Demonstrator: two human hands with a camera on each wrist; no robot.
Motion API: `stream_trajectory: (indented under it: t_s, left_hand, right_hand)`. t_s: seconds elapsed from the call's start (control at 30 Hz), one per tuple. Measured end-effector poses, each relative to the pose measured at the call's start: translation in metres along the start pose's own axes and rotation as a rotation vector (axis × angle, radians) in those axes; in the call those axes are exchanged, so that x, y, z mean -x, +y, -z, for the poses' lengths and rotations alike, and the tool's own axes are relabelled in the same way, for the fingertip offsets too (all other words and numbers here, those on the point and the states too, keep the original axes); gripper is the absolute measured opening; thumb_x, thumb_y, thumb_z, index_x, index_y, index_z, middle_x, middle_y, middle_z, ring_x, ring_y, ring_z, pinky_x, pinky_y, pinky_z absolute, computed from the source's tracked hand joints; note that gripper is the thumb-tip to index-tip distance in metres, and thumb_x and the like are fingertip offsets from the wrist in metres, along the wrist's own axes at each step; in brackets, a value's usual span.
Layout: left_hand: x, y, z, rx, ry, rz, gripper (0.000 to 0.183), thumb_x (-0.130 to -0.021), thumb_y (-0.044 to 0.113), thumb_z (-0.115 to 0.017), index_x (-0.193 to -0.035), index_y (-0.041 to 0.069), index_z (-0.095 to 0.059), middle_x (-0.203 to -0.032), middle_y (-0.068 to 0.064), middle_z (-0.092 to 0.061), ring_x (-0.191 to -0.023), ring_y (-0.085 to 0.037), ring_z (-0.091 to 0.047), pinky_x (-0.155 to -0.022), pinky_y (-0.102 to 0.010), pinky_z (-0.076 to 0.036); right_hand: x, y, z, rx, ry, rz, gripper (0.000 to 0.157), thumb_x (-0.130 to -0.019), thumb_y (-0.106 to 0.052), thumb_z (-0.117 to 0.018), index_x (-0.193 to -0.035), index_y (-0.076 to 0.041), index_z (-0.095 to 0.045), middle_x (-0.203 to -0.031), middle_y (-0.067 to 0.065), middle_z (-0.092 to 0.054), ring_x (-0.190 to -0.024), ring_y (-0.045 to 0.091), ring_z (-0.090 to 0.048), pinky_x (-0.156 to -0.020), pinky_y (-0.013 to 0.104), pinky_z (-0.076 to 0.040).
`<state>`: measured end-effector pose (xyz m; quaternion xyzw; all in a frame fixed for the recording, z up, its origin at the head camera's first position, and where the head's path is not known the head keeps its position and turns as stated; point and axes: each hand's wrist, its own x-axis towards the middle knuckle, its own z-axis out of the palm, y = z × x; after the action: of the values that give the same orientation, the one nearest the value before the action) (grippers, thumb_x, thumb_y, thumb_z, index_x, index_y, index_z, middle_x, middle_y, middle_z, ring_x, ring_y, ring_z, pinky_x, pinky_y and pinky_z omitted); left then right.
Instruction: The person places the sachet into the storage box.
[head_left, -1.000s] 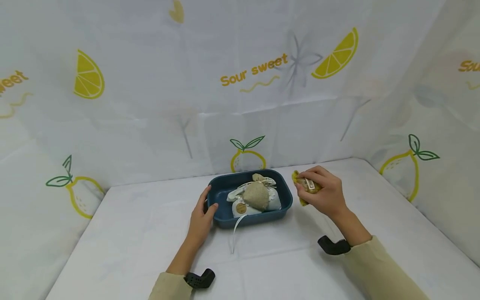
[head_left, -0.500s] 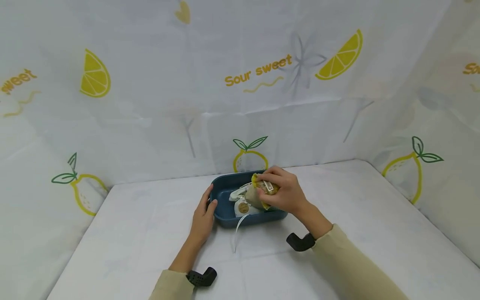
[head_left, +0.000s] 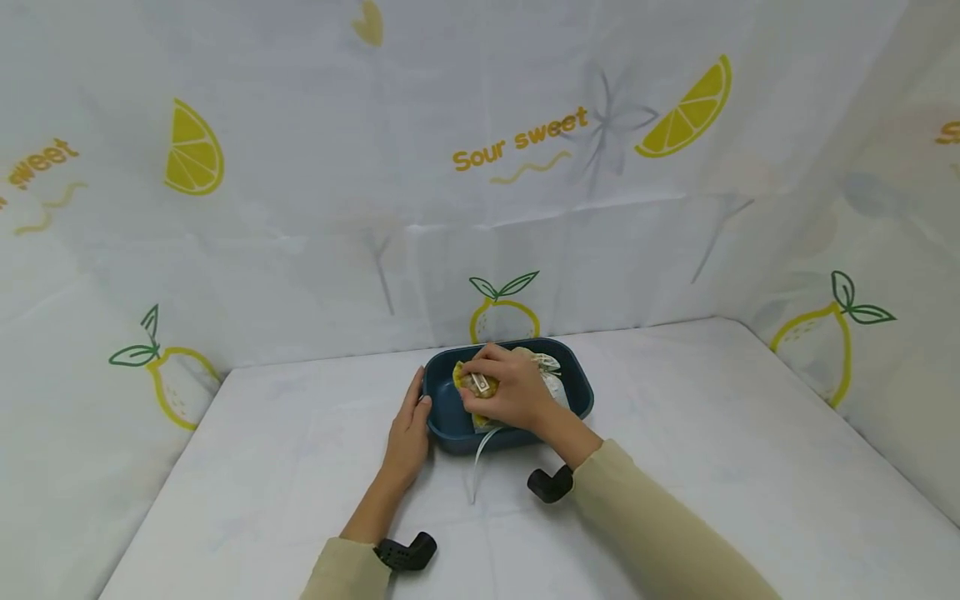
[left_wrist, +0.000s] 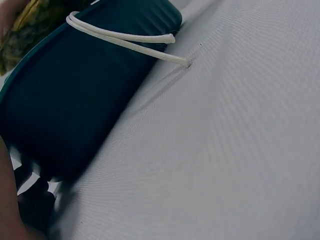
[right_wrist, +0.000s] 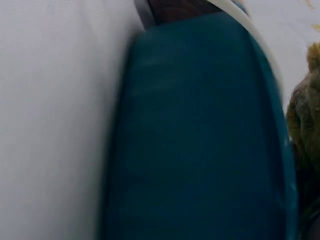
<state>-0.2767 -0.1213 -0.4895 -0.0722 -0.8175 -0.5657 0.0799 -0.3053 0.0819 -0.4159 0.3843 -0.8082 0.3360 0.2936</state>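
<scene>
My right hand (head_left: 517, 390) grips a small yellow-brown pouch (head_left: 478, 384) with a white label, above the left part of a dark blue rectangular basin (head_left: 582, 379). Part of that pouch (right_wrist: 306, 112) shows at the right edge of the right wrist view. My left hand (head_left: 406, 433) rests against the basin's left end, fingers and thumb apart and fairly straight. Inside the basin lies a white drawstring pouch (head_left: 555, 387), partly covered by my right hand, as are the other pouches there. Over the near rim hangs a white cord (left_wrist: 125, 41).
The basin stands on a white cloth (head_left: 285, 475) toward the back of the table. Behind it rises a white curtain (head_left: 322, 275) printed with lemons. Each wrist wears a black camera mount, the left one (head_left: 407, 552) near the cloth.
My right hand has carried the yellow-brown pouch leftward, from beside the basin's right end to above its left part. My left hand has stayed at the basin's left end.
</scene>
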Motion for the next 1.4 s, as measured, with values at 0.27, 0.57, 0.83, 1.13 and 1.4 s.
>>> stream_trajectory:
  t_s: [0.27, 0.57, 0.83, 1.13, 1.4]
  left_hand:
    - [0.0, 0.002, -0.001, -0.002, 0.013, 0.007, 0.053, -0.111, 0.03, -0.031, -0.162, 0.019, -0.026, -0.168, -0.004, -0.028, -0.156, -0.028, -0.024, -0.126, -0.054, -0.021]
    - [0.0, 0.003, -0.001, -0.009, 0.01, -0.017, 0.052, -0.111, 0.027, -0.03, -0.162, 0.019, -0.025, -0.168, -0.009, -0.028, -0.155, -0.033, -0.025, -0.124, -0.058, -0.022]
    - [0.0, 0.002, -0.001, -0.012, 0.005, -0.013, 0.052, -0.111, 0.026, -0.031, -0.162, 0.018, -0.025, -0.167, -0.008, -0.029, -0.155, -0.032, -0.026, -0.124, -0.057, -0.023]
    - [0.002, 0.003, 0.001, -0.009, 0.002, -0.004, 0.052, -0.111, 0.029, -0.032, -0.162, 0.021, -0.025, -0.168, -0.006, -0.027, -0.154, -0.034, -0.029, -0.122, -0.057, -0.027]
    - [0.002, 0.003, 0.006, -0.007, 0.02, -0.002, 0.053, -0.111, 0.033, -0.034, -0.161, 0.018, -0.029, -0.165, -0.012, -0.034, -0.152, -0.035, -0.032, -0.121, -0.058, -0.029]
  right_hand:
    - [-0.004, 0.0, -0.017, 0.131, -0.07, -0.016, 0.019, -0.079, -0.025, -0.077, -0.097, -0.019, -0.079, -0.092, -0.004, -0.067, -0.071, 0.007, -0.062, -0.062, 0.017, -0.049]
    - [-0.006, 0.003, -0.02, 0.264, -0.235, 0.014, 0.059, -0.076, -0.053, -0.084, -0.126, -0.024, -0.073, -0.125, 0.0, -0.071, -0.113, 0.018, -0.068, -0.09, 0.034, -0.058]
    - [-0.005, 0.004, -0.019, 0.296, -0.267, 0.038, 0.077, -0.072, -0.065, -0.081, -0.136, -0.023, -0.066, -0.14, 0.004, -0.065, -0.133, 0.026, -0.059, -0.11, 0.044, -0.048]
    - [0.005, -0.001, 0.01, 0.122, -0.043, 0.028, 0.072, -0.093, -0.071, -0.048, -0.133, -0.014, -0.067, -0.136, 0.011, -0.066, -0.129, 0.031, -0.06, -0.105, 0.053, -0.05]
    - [0.037, 0.015, 0.053, 0.11, -0.015, -0.058, 0.064, -0.093, -0.057, -0.065, -0.138, -0.011, -0.062, -0.138, 0.015, -0.062, -0.13, 0.034, -0.057, -0.104, 0.056, -0.048]
